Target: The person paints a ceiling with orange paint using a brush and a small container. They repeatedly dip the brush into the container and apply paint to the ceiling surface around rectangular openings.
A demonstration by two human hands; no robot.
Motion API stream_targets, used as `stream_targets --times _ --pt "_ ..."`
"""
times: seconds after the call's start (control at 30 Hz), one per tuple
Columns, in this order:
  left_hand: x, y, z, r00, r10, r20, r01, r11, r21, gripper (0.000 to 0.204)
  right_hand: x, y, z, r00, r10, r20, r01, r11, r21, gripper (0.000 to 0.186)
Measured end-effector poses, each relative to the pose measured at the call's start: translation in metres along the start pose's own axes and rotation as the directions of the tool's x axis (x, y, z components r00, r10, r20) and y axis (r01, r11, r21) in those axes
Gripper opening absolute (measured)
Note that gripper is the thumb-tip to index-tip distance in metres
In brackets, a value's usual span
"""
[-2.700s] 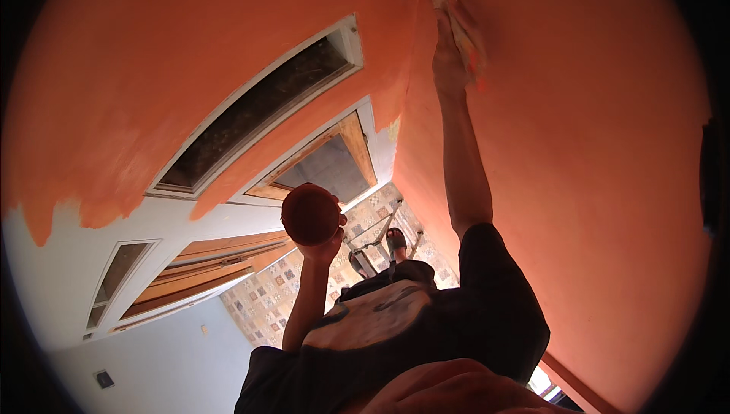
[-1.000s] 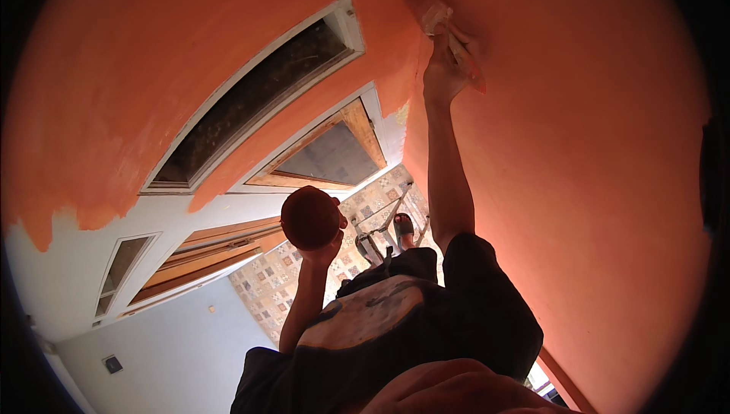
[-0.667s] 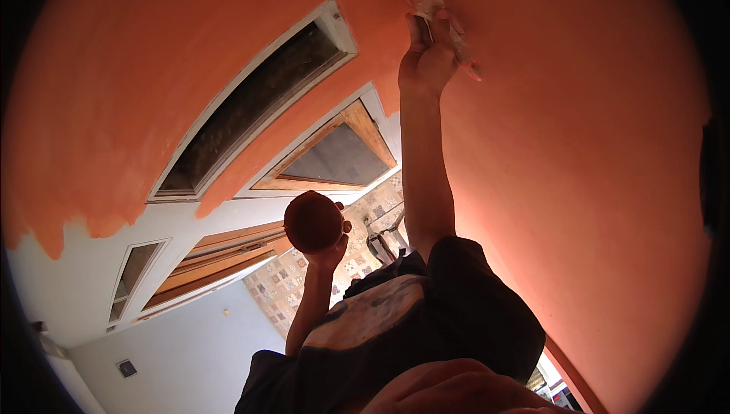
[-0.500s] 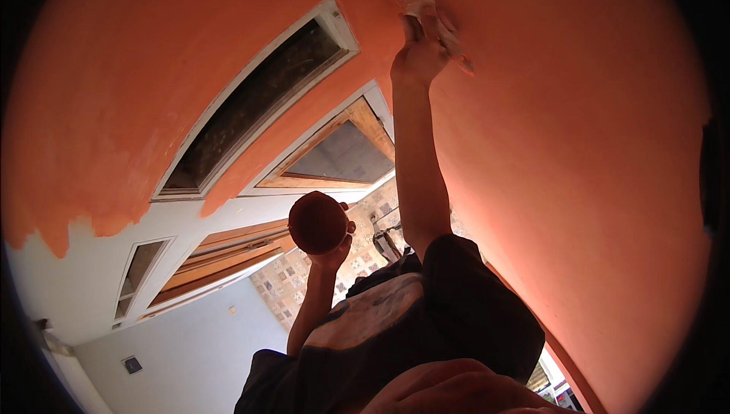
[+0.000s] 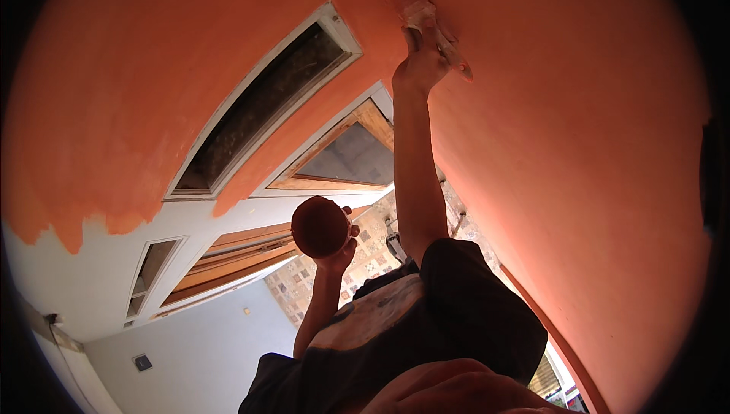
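High up, my right hand [image 5: 423,66] is closed around the handle of a paintbrush [image 5: 420,12]. The bristles touch the orange-painted wall [image 5: 532,102] near the corner where two walls meet, and the handle's end slants down to the right. Lower and to the left, my left hand [image 5: 340,250] grips a round paint container [image 5: 320,227], its fingers curled around one side. The container looks dark from here, and I cannot make out how much it holds.
On the left wall, a white-framed vent opening [image 5: 262,110] sits above a wood-framed window [image 5: 346,152]. Orange paint ends in a ragged edge over bare white wall [image 5: 99,277]. Below lie a patterned tile floor [image 5: 372,243] and a pale blue wall [image 5: 205,338].
My right hand and the paintbrush have come slightly down along the corner. The view has shifted a little; my left hand still holds the container at about the same height.
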State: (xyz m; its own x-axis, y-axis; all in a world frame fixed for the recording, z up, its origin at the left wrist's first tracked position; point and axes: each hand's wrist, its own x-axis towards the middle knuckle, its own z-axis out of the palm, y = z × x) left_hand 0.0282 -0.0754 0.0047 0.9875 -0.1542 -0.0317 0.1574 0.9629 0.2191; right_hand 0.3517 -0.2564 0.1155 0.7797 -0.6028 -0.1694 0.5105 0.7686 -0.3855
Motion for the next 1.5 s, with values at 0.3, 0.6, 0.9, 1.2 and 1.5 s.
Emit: stream_targets --times 0.3,0.6,0.9,1.2,1.5 --pt "-0.003 -0.004 0.004 0.998 0.055 -0.028 -0.051 0.991 0.120 0.069 -0.006 -0.012 -0.004 0.993 0.009 0.116 -0.033 0.977 0.210 0.035" --pt "-0.005 -0.003 0.006 1.000 0.009 -0.014 -0.009 1.000 0.008 0.069 -0.009 0.003 -0.057 0.986 0.051 -0.161 -0.067 0.993 -0.098 0.035" --pt "-0.005 -0.006 0.002 1.000 -0.006 0.011 0.006 1.000 0.008 0.071 -0.015 -0.013 -0.018 1.000 0.012 0.004 -0.012 0.998 0.062 0.029" --pt "-0.009 0.001 0.002 1.000 0.011 0.012 -0.011 1.000 0.028 0.068 -0.012 -0.001 -0.039 0.993 -0.064 -0.095 0.050 0.989 -0.140 0.027" --pt "-0.005 0.001 0.015 0.996 0.084 -0.017 -0.083 0.993 0.082 0.062 -0.025 -0.057 0.064 0.937 -0.286 0.202 0.294 0.956 -0.008 0.034"
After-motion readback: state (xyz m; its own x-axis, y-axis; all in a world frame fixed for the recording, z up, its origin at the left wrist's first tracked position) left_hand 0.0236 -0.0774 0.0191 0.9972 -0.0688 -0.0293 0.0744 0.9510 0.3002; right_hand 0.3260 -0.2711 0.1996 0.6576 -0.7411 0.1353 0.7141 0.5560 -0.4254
